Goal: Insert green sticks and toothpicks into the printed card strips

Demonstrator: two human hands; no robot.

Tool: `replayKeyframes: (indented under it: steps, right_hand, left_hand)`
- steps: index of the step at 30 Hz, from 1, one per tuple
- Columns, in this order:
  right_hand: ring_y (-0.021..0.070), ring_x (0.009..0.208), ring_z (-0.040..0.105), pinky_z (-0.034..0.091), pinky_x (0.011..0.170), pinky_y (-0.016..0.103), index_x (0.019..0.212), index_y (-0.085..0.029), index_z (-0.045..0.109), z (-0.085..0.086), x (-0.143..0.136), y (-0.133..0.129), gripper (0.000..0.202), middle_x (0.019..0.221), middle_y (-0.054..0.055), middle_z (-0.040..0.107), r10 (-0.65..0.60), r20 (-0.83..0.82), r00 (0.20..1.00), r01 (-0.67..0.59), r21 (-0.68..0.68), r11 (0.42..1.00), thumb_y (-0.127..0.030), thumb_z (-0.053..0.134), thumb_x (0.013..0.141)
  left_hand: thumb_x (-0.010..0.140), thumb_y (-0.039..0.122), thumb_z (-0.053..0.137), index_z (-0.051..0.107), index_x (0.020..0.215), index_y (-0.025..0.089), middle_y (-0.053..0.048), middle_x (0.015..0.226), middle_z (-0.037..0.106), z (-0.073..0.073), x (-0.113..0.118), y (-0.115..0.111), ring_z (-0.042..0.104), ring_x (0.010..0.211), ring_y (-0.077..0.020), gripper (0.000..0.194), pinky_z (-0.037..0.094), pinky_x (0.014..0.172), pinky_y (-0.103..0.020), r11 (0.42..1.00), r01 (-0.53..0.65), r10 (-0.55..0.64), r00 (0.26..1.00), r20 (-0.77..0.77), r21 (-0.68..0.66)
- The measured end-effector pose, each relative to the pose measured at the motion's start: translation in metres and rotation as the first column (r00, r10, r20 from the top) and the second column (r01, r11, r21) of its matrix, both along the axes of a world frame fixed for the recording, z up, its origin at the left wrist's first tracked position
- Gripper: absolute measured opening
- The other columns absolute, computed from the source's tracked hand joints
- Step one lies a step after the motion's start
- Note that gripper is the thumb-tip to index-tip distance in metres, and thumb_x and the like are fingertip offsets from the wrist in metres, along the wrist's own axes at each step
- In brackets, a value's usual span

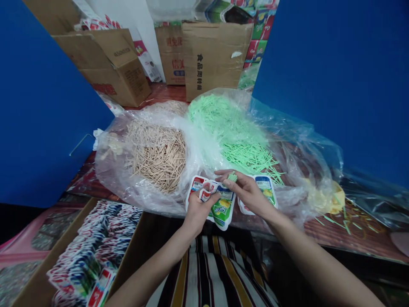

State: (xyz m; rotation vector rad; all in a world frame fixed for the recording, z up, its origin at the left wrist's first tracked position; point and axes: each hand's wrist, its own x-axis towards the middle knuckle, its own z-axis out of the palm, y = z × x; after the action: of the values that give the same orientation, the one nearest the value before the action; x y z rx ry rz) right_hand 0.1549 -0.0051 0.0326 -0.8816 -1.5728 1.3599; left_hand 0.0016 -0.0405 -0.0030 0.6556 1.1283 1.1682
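My left hand [197, 212] is closed on a small white-edged packet [223, 209] with a green and yellow Sprite print, and red-labelled parts show beside its thumb. Between the fingertips of my right hand [251, 195] is a short bunch of green sticks [232, 176], held just above that packet. Partly behind my right wrist lies another packet [266, 186] with a blue and green label. Beyond my hands, a heap of loose green sticks [251, 157] spills from clear plastic, with a heap of tan sticks [161, 164] to its left.
At lower left, a cardboard box [136, 238] holds rows of many packets [96, 243]. Cardboard cartons [217, 59] stand at the back. Blue panels [338, 76] flank both sides. Yellow plastic [337, 198] and scattered green sticks lie on the right of the table.
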Motion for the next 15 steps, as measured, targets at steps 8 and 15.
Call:
replayKeyframes:
  steps: [8, 15]
  right_hand:
    - [0.0196, 0.113, 0.057, 0.045, 0.097, 0.037, 0.126, -0.026, 0.049, 0.004, 0.008, -0.008, 0.032, 0.123, 0.007, 0.06, -0.016, 0.351, 0.936, -0.112, 0.341, 0.934, -0.028, 0.045, 0.094]
    - [0.0204, 0.116, 0.056, 0.047, 0.096, 0.037, 0.116, -0.024, 0.051, -0.014, 0.01, -0.013, 0.032, 0.125, 0.009, 0.059, -0.199, 0.375, 0.905, -0.046, 0.552, 0.833, -0.026, 0.06, 0.086]
  left_hand:
    - [0.061, 0.026, 0.079, 0.069, 0.085, 0.015, -0.003, 0.082, 0.072, 0.004, -0.004, -0.002, 0.066, 0.075, -0.0164, 0.028, 0.052, 0.072, -0.027, 0.999, -0.023, 0.023, 1.0, -0.008, 0.028]
    - [0.061, 0.025, 0.08, 0.068, 0.079, 0.014, -0.001, 0.075, 0.071, 0.007, -0.004, -0.001, 0.063, 0.07, -0.0133, 0.024, 0.05, 0.069, -0.023, 0.996, -0.023, 0.023, 1.0, 0.001, 0.08]
